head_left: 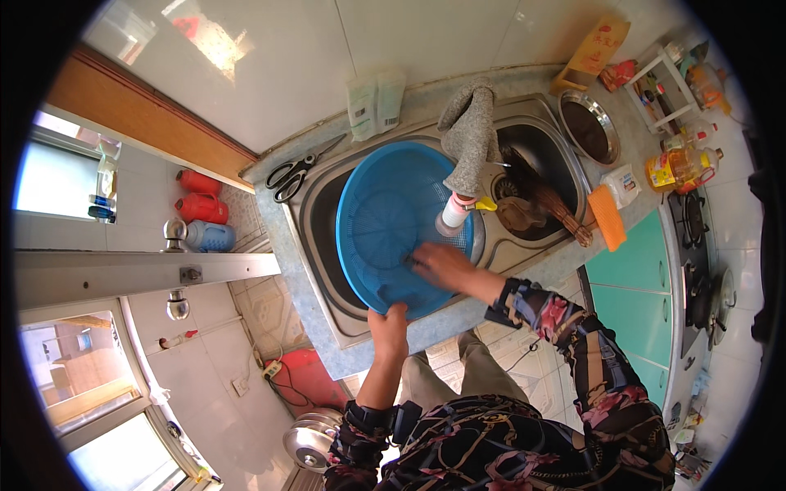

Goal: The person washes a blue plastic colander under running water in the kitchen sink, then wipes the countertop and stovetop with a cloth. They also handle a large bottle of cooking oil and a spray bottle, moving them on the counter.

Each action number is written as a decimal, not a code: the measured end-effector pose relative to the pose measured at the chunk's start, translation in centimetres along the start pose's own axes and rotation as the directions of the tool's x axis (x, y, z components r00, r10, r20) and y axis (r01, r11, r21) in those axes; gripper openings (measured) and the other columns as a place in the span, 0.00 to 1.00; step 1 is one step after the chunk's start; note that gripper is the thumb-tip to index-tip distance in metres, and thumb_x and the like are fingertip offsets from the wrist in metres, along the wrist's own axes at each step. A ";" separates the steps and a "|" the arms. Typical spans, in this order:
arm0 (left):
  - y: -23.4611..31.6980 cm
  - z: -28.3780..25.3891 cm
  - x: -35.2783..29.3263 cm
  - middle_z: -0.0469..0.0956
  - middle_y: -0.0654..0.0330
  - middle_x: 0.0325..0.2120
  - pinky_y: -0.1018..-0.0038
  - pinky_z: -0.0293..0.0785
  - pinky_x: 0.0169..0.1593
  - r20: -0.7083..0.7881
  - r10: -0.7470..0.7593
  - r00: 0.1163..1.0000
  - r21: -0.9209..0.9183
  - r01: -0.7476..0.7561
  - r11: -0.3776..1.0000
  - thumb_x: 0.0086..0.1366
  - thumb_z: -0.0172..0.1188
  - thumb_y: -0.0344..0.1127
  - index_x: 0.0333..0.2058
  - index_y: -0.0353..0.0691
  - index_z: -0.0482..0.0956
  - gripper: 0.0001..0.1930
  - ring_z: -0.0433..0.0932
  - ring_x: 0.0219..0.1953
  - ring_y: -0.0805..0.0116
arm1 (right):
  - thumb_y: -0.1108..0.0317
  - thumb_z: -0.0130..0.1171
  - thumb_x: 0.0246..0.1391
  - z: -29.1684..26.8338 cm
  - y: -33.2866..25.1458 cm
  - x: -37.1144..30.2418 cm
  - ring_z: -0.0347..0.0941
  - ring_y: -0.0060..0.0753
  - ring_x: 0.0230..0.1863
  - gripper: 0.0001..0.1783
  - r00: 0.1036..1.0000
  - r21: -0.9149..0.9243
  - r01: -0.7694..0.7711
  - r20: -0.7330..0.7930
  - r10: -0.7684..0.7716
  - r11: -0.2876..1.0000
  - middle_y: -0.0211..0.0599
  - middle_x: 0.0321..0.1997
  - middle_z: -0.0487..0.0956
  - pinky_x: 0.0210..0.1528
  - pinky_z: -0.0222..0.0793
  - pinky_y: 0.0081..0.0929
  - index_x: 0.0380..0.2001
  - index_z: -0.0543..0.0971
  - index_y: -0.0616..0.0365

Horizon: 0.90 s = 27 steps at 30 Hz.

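A round blue plastic strainer basket (385, 213) is tilted over the left basin of a steel double sink (323, 270). My left hand (389, 326) grips its near rim at the bottom. Inside the basket, my right hand (440, 263) presses flat against the mesh floor, fingers spread. A faucet (452, 214) with a white spout and a grey cloth (471, 135) draped over it stands just behind the basket.
Scissors (296, 173) lie on the counter left of the sink. The right basin holds a brush (550, 196) and dishes. An orange sponge cloth (607, 217), oil bottles (679, 164), a steel bowl (589, 123) and a gas stove (696, 262) sit to the right.
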<state>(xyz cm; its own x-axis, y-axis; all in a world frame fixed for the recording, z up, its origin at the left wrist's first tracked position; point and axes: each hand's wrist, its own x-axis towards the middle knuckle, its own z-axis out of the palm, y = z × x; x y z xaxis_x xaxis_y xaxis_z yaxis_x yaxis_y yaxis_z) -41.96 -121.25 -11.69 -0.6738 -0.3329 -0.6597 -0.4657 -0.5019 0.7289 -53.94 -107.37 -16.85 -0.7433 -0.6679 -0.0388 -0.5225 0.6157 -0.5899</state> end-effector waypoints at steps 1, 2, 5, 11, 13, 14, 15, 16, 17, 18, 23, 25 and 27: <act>0.1 -0.1 0.3 0.74 0.55 0.39 0.63 0.79 0.38 0.000 -0.014 1.000 0.025 0.014 1.000 0.53 0.49 0.23 0.45 0.34 0.69 0.17 0.77 0.39 0.60 | 0.62 0.55 0.52 0.3 -0.8 -0.5 0.74 0.52 0.38 0.08 0.987 0.093 0.109 0.105 -0.119 0.990 0.43 0.35 0.77 0.39 0.71 0.41 0.32 0.76 0.53; 0.1 -0.3 0.5 0.75 0.56 0.38 0.64 0.79 0.37 -0.020 -0.037 0.999 0.042 0.037 0.998 0.53 0.49 0.23 0.43 0.34 0.70 0.16 0.77 0.37 0.61 | 0.61 0.55 0.52 0.2 -0.9 -0.6 0.74 0.52 0.38 0.08 0.993 0.021 0.089 0.075 -0.091 0.996 0.43 0.35 0.77 0.39 0.71 0.42 0.32 0.76 0.53; -0.3 -0.7 -0.1 0.74 0.59 0.34 0.68 0.77 0.34 -0.055 -0.009 0.998 0.004 0.009 1.000 0.53 0.50 0.23 0.40 0.35 0.71 0.14 0.75 0.34 0.66 | 0.61 0.54 0.52 -1.8 1.6 0.9 0.74 0.50 0.37 0.07 0.997 -0.014 -0.083 -0.005 0.083 0.996 0.41 0.31 0.76 0.37 0.70 0.41 0.29 0.76 0.52; 0.3 -1.1 -0.1 0.74 0.64 0.31 0.76 0.70 0.35 -0.103 0.129 0.986 0.037 -0.125 0.991 0.54 0.52 0.25 0.37 0.35 0.74 0.11 0.71 0.33 0.75 | 0.64 0.56 0.54 -2.8 2.2 1.0 0.74 0.53 0.34 0.13 0.969 -0.050 -0.222 -0.119 0.215 0.974 0.46 0.30 0.77 0.35 0.69 0.41 0.41 0.72 0.56; 0.1 -0.4 0.5 0.74 0.64 0.32 0.77 0.69 0.37 -0.104 0.245 0.964 0.100 -0.235 0.967 0.54 0.52 0.24 0.38 0.33 0.74 0.12 0.70 0.34 0.76 | 0.63 0.56 0.53 -0.7 -2.1 -1.4 0.75 0.54 0.35 0.18 0.978 0.010 -0.196 0.073 0.195 0.981 0.48 0.31 0.78 0.35 0.69 0.44 0.46 0.70 0.56; 0.0 -0.1 0.7 0.75 0.64 0.33 0.78 0.68 0.38 -0.131 0.235 0.963 0.129 -0.219 0.967 0.54 0.52 0.24 0.39 0.32 0.74 0.12 0.70 0.34 0.76 | 0.63 0.56 0.51 -0.2 -3.5 -1.8 0.75 0.54 0.35 0.20 0.968 0.220 -0.227 0.155 0.196 0.949 0.49 0.32 0.78 0.36 0.70 0.46 0.48 0.70 0.55; -0.1 -0.1 0.9 0.75 0.64 0.33 0.78 0.68 0.39 -0.119 0.296 0.948 0.103 -0.284 0.953 0.54 0.52 0.24 0.39 0.32 0.74 0.12 0.70 0.35 0.76 | 0.63 0.56 0.51 -0.3 -3.9 -1.8 0.75 0.54 0.35 0.20 0.983 0.253 -0.168 0.117 0.143 0.953 0.49 0.33 0.78 0.36 0.70 0.46 0.48 0.71 0.55; -0.2 -0.1 1.0 0.75 0.64 0.34 0.79 0.67 0.40 -0.124 0.278 0.952 0.079 -0.270 0.960 0.54 0.52 0.24 0.40 0.31 0.74 0.13 0.70 0.35 0.76 | 0.63 0.57 0.51 -0.6 -4.1 -1.6 0.75 0.54 0.35 0.20 0.990 0.275 -0.130 0.082 0.111 0.953 0.48 0.33 0.79 0.36 0.70 0.46 0.48 0.71 0.55; -0.4 -0.2 1.0 0.75 0.64 0.34 0.79 0.67 0.41 -0.129 0.260 0.957 0.057 -0.255 0.965 0.54 0.52 0.23 0.40 0.31 0.74 0.13 0.70 0.35 0.76 | 0.63 0.57 0.51 -1.1 -4.2 -1.4 0.75 0.54 0.36 0.20 0.994 0.311 -0.081 0.101 0.052 0.947 0.47 0.34 0.79 0.36 0.70 0.46 0.47 0.71 0.55; -0.4 -0.6 1.0 0.75 0.63 0.35 0.78 0.67 0.42 -0.108 0.273 0.956 0.029 -0.272 0.962 0.54 0.52 0.23 0.40 0.30 0.74 0.13 0.70 0.37 0.76 | 0.65 0.55 0.51 -2.0 -3.2 -0.5 0.76 0.52 0.35 0.13 0.999 0.065 -0.018 0.027 0.017 0.998 0.45 0.33 0.79 0.35 0.71 0.44 0.41 0.74 0.55; -0.8 -0.2 0.8 0.75 0.63 0.34 0.78 0.67 0.41 -0.126 0.214 0.969 0.074 -0.205 0.976 0.54 0.51 0.24 0.40 0.31 0.74 0.13 0.70 0.36 0.76 | 0.70 0.54 0.48 -4.7 0.2 1.4 0.76 0.49 0.34 0.06 0.952 -0.100 -0.226 -0.234 0.197 0.969 0.44 0.28 0.78 0.31 0.71 0.43 0.31 0.76 0.54; -0.9 0.6 0.9 0.75 0.63 0.34 0.79 0.67 0.40 -0.120 0.144 0.982 0.026 -0.142 0.989 0.54 0.51 0.24 0.40 0.31 0.74 0.13 0.70 0.35 0.76 | 0.69 0.55 0.47 -3.2 -1.2 0.5 0.76 0.50 0.34 0.07 0.993 -0.066 -0.101 -0.062 0.097 0.993 0.45 0.27 0.78 0.31 0.71 0.44 0.32 0.75 0.54; -0.7 1.0 0.9 0.75 0.64 0.33 0.80 0.67 0.38 -0.101 0.169 0.980 0.045 -0.165 0.985 0.54 0.51 0.24 0.39 0.32 0.74 0.12 0.70 0.33 0.77 | 0.69 0.55 0.47 -2.4 -1.7 -0.1 0.76 0.50 0.33 0.08 0.998 -0.037 -0.060 0.002 0.060 0.997 0.46 0.27 0.78 0.30 0.71 0.44 0.33 0.74 0.55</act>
<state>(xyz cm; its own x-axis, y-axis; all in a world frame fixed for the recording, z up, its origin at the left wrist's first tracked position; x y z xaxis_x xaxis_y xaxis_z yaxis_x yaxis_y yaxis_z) -42.88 -120.39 -12.62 -0.6813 -0.4921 -0.5419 -0.3734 -0.4032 0.8355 -54.01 -107.36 -13.86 -0.7728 -0.6301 -0.0756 -0.4919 0.6700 -0.5561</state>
